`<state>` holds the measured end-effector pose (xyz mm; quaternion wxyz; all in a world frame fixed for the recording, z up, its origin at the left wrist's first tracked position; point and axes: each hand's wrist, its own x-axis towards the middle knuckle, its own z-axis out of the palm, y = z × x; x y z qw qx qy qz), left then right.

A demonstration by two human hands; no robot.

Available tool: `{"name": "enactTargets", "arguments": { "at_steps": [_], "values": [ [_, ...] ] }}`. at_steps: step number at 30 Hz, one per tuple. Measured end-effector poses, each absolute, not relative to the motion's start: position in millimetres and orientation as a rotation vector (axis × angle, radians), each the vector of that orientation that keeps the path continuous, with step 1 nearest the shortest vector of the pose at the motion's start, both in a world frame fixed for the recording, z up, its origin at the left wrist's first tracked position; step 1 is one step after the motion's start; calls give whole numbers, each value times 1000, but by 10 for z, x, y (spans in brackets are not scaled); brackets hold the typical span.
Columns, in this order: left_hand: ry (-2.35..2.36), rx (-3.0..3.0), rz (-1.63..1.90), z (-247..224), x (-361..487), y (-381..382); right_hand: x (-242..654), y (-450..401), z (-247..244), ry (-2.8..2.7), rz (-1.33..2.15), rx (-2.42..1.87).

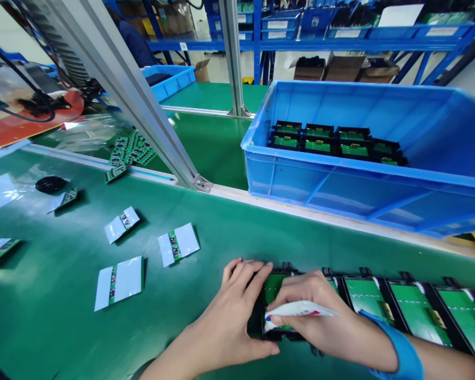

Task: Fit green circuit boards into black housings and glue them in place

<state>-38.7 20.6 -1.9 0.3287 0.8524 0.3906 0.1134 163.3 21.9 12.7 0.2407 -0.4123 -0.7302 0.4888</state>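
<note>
My right hand point(320, 311) is closed round a white squeeze tube point(301, 309), with its tip low over the near left corner of a black plastic case point(279, 334). Inside that case lies a green circuit board point(274, 283), partly hidden by my hands. My left hand point(237, 311) grips the case at its left end, fingers on the far edge and thumb at the near edge. To the right runs a row of like black cases with green boards point(417, 306), partly behind my right hand and forearm. A blue band point(399, 343) circles my right wrist.
Several circuit boards with pale covers point(119, 283) lie on the green tabletop point(63, 327) at left. Behind a metal upright point(150, 100) is a pile of bare boards point(132, 149). A large blue bin point(340, 184) holds black cases point(316, 138). A person's dark sleeve point(134, 45) shows behind.
</note>
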Motion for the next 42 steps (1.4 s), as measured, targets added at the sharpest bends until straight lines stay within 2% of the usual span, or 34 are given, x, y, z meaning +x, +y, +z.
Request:
{"name": "enactTargets", "arguments": {
  "at_steps": [42],
  "values": [
    [997, 2260, 323, -39, -399, 214, 1670, 263, 154, -1862, 1424, -1149]
  ]
}}
